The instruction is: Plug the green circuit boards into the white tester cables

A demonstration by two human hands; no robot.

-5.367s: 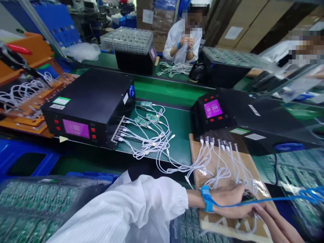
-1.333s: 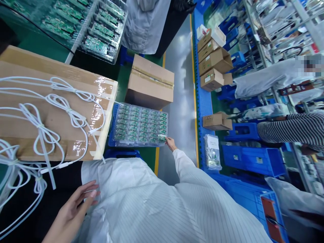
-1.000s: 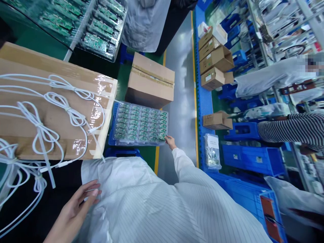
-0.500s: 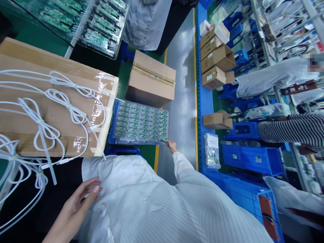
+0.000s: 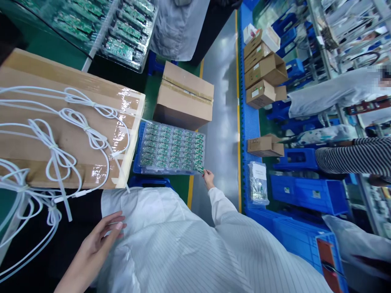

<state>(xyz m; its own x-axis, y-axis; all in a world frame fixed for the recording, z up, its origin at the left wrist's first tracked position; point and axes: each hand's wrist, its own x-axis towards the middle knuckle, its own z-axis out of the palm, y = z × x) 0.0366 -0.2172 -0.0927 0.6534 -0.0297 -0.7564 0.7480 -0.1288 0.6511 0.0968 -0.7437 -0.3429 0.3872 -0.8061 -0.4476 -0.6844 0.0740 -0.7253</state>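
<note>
My right hand (image 5: 209, 179) reaches out to the near right corner of a clear plastic tray (image 5: 166, 170), its fingers pinching the end of a small green circuit board (image 5: 199, 168). The board tilts over that corner; whether it still touches the tray I cannot tell. Rows of similar boards (image 5: 174, 142) fill the tray, which sits on something blue. My left hand (image 5: 94, 248) hovers by my white striped coat (image 5: 171, 240), fingers apart and holding nothing. Nearest to it are the bundled white cables (image 5: 53, 150) on a taped cardboard surface (image 5: 91, 171).
Beyond the tray stands a closed cardboard box (image 5: 185, 93). Large trays of circuit boards (image 5: 128, 34) lie at the upper left, near a person in a white coat (image 5: 174, 32). Across the grey aisle (image 5: 221, 101) are open cartons (image 5: 264, 73) and blue crates (image 5: 308, 193).
The circuit board in my right hand shows more fully and sits at a different tilt at the tray's corner. My left hand keeps its pose. The whole view has shifted slightly.
</note>
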